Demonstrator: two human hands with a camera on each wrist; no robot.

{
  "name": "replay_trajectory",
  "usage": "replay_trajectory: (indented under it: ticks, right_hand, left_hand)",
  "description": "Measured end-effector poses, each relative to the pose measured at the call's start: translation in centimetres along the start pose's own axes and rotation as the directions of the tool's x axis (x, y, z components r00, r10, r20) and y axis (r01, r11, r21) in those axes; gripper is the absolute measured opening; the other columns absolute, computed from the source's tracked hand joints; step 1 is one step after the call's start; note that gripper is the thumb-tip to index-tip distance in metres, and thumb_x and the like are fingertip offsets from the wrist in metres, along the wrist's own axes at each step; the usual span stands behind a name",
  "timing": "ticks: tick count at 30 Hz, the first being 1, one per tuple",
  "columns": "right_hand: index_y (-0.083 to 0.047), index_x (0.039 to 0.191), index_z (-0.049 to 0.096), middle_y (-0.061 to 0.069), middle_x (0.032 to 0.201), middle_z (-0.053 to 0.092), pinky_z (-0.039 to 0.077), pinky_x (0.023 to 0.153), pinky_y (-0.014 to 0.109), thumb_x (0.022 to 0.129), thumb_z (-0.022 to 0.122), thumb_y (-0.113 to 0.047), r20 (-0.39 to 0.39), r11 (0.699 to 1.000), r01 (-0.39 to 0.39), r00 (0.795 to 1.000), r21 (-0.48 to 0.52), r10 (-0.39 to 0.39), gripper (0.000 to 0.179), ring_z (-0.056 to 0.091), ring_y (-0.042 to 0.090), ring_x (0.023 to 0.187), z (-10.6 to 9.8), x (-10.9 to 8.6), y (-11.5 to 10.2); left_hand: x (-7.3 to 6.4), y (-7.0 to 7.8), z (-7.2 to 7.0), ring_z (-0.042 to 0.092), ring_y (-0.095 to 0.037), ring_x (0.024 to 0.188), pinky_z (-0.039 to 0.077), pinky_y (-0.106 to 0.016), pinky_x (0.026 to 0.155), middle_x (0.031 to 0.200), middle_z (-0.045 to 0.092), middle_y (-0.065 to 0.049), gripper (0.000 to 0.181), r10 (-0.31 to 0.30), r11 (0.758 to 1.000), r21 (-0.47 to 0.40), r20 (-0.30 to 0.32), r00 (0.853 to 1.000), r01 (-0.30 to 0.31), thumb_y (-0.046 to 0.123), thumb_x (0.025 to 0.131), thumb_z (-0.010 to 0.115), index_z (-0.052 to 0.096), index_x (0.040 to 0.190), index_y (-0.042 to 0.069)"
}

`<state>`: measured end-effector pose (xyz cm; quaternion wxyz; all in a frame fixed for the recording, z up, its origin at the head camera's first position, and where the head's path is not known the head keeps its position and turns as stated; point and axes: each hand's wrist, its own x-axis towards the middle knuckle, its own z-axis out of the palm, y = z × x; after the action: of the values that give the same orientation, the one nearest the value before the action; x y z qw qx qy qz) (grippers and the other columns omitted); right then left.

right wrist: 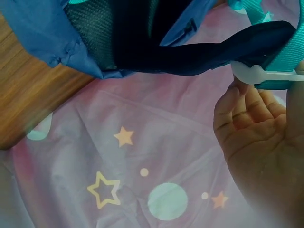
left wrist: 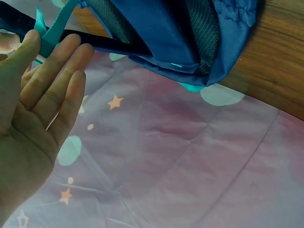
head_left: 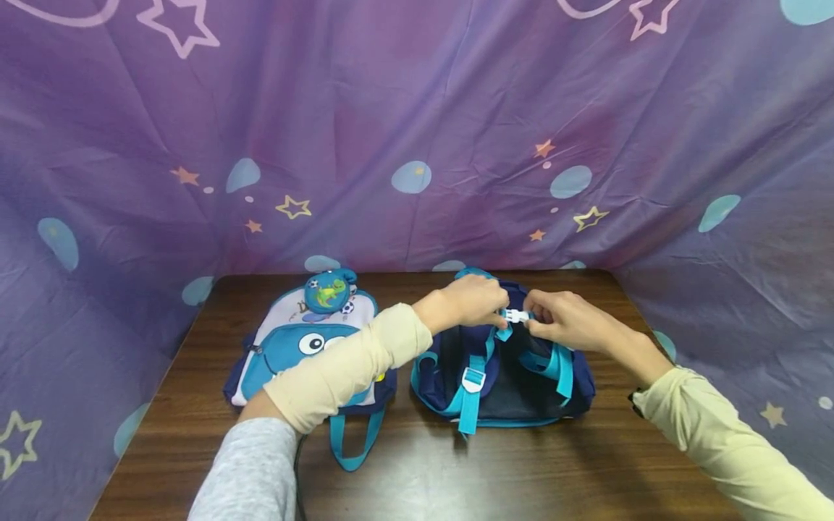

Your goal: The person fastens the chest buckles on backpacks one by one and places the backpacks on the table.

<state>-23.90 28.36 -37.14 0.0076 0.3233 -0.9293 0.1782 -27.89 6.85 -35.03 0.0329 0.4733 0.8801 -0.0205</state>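
Observation:
A navy backpack (head_left: 508, 398) with turquoise straps lies back side up on the table. Over its upper part, both hands hold a white plastic buckle (head_left: 517, 316) between them, its halves in line with each other. My left hand (head_left: 472, 298) pinches the buckle's left end by its turquoise webbing (left wrist: 50, 40); in the left wrist view the other fingers stretch out. From the right, my right hand (head_left: 567, 316) pinches the opposite end between thumb and fingers. In the right wrist view, a white plastic piece (right wrist: 247, 73) on the strap partly hides the right fingertips.
A second backpack (head_left: 287, 358), white and blue with a cartoon face and a small round pouch (head_left: 328, 291), lies at the left under the left forearm. Its turquoise loop (head_left: 355, 463) points toward the front. A purple curtain (head_left: 417, 130) surrounds the brown table (head_left: 417, 470).

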Motion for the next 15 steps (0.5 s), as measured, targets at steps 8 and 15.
replay_trajectory:
  ticks: [8, 15]
  right_hand:
    - [-0.012, 0.102, 0.062, -0.01, 0.074, 0.054, 0.042, 0.057, 0.021, 0.095, 0.067, -0.015, 0.026, 1.0, 0.014, 1.0, 0.027, -0.014, 0.009, 0.048, 0.003, 0.063, 0.3, 0.1, -0.2]
    - [-0.012, 0.1, 0.063, -0.009, 0.071, 0.053, 0.041, 0.055, 0.022, 0.091, 0.069, -0.014, 0.07, 0.999, -0.031, 0.997, -0.024, 0.032, 0.011, 0.047, 0.003, 0.061, 0.6, 0.1, -0.5]
  left_hand:
    - [0.2, 0.4, 0.4, 0.057, -0.007, 0.069, 0.051, -0.025, 0.068, 0.077, 0.063, 0.007, 0.029, 0.013, 1.0, -0.002, -0.007, 1.0, -0.013, 0.045, 0.093, 0.067, 0.073, 0.091, 0.017]
    - [0.3, 0.8, 1.5, 0.055, -0.005, 0.065, 0.048, -0.023, 0.062, 0.076, 0.065, 0.008, 0.031, 0.012, 1.0, 0.008, -0.036, 0.999, -0.011, 0.049, 0.09, 0.069, 0.072, 0.089, 0.019]
